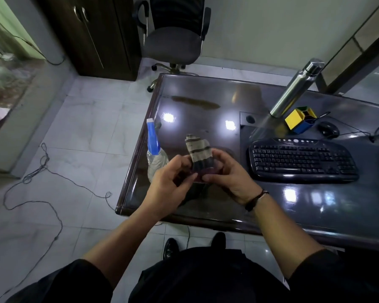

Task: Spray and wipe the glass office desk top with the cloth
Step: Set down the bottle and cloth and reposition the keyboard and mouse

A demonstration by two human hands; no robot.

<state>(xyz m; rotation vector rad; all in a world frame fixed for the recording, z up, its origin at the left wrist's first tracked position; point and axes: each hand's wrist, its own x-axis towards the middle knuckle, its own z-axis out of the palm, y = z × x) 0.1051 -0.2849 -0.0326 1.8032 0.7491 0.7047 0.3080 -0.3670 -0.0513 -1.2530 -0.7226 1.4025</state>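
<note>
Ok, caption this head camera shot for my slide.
Both hands hold a striped cloth above the glass desk, spray bottle alongside.

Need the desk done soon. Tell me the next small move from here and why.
Probably free the left hand and reach for the spray bottle standing just beside it near the desk's left edge. Both hands, the right hand too, hold the striped cloth above the glass desk top, and no spray shows on the glass, so wetting likely comes first.
</note>
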